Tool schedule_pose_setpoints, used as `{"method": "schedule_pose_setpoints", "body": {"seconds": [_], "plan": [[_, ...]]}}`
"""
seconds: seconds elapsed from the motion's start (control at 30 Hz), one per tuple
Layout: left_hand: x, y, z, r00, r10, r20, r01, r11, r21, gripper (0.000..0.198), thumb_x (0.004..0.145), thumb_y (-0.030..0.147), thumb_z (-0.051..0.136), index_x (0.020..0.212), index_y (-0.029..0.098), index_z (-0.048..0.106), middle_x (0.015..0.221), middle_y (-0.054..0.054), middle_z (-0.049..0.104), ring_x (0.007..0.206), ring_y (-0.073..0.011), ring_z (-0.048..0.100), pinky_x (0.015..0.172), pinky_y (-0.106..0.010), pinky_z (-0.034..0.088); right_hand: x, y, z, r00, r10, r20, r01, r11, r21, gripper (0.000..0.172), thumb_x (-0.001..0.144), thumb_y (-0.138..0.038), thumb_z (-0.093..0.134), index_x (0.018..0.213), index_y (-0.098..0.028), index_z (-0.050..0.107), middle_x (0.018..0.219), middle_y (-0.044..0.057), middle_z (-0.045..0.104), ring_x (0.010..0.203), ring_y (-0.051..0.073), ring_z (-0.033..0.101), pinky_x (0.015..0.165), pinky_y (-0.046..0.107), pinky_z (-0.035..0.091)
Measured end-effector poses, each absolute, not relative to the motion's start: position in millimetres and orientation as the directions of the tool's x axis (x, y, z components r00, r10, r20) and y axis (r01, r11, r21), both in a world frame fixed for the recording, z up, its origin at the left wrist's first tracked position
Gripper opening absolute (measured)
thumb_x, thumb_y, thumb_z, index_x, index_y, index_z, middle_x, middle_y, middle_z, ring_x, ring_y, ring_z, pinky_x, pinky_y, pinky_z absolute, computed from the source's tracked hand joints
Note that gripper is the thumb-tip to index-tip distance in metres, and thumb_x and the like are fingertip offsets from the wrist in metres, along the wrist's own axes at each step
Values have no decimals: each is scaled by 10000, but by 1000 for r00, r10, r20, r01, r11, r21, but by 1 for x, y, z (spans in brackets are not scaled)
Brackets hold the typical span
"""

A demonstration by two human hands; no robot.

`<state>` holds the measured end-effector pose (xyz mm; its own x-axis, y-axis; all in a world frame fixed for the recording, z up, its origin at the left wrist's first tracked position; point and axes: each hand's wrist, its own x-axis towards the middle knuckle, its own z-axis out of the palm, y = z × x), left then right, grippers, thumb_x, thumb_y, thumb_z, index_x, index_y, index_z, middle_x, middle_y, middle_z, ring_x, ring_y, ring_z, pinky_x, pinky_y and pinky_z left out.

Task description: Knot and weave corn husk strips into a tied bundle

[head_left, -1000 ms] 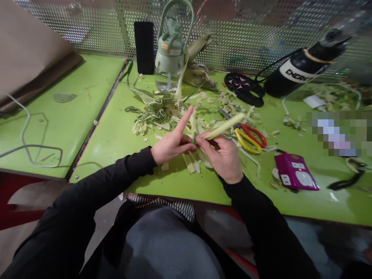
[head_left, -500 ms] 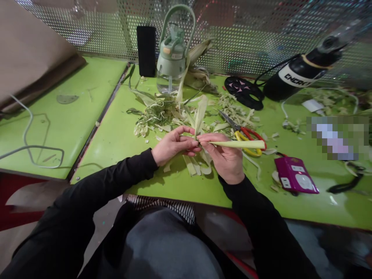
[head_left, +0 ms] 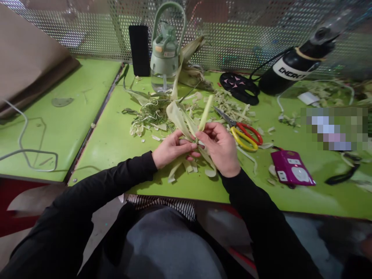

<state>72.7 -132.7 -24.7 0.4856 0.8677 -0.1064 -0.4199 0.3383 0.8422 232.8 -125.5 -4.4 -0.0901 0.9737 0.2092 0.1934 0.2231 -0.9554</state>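
Observation:
Pale green corn husk strips (head_left: 178,118) rise in a loose bunch between my two hands. My left hand (head_left: 173,150) is closed, pinching the bunch near its base. With fingers also closed, my right hand (head_left: 222,149) grips a narrow folded husk strip (head_left: 206,112) that points up and away from me. The fingertips of both hands meet at the bunch's base, which they partly hide. More husk pieces (head_left: 210,170) hang or lie below the hands. Scissors (head_left: 244,131) with one red and one yellow handle lie open-bladed just right of my right hand.
Husk scraps (head_left: 155,114) cover the green table (head_left: 107,155) beyond my hands. Behind them stand a water bottle (head_left: 165,58) and a black phone (head_left: 139,50). To the right are a purple power adapter (head_left: 293,168), a black tool labelled ENERGY (head_left: 287,71) and a black foot-shaped holder (head_left: 240,88).
The narrow strip in my right hand has swung from pointing right to pointing up and away. The wide husk leaf now leans left. The whole view has shifted slightly.

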Motion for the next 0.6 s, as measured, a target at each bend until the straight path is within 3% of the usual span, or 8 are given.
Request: {"method": "schedule_pose_setpoints", "body": {"seconds": [0.17,0.3,0.43,0.6], "plan": [[75,-135,-23,489,864,-118,-383,335,861,273,816,251,740,891,155,496,614,13,651,626,-153,713,536,-199,490,233,-123,-2,-125,976,180,226,205,-952,242,826,-429,714,891,-217,618,786,-17,669,690,118,627,658,263,537],[75,-135,-22,446,888,-110,-422,317,849,380,814,221,742,1039,192,437,670,23,690,631,-151,722,589,-225,544,237,-122,-2,-93,968,232,260,248,-933,300,797,-412,751,981,-221,609,839,-8,657,755,134,631,715,286,536],[74,-133,-23,410,904,-118,-418,301,857,515,800,207,757,1176,192,405,663,32,680,626,-154,721,585,-219,541,239,-123,0,-126,973,195,272,223,-936,291,835,-442,704,990,-212,617,815,-8,639,727,128,615,701,286,517],[75,-132,-28,398,907,-140,-392,305,868,639,795,170,757,1302,168,368,676,23,691,628,-159,717,632,-254,556,237,-125,1,-192,975,108,343,170,-924,269,784,-442,746,811,-197,640,709,-19,605,615,111,528,571,262,448]]}}
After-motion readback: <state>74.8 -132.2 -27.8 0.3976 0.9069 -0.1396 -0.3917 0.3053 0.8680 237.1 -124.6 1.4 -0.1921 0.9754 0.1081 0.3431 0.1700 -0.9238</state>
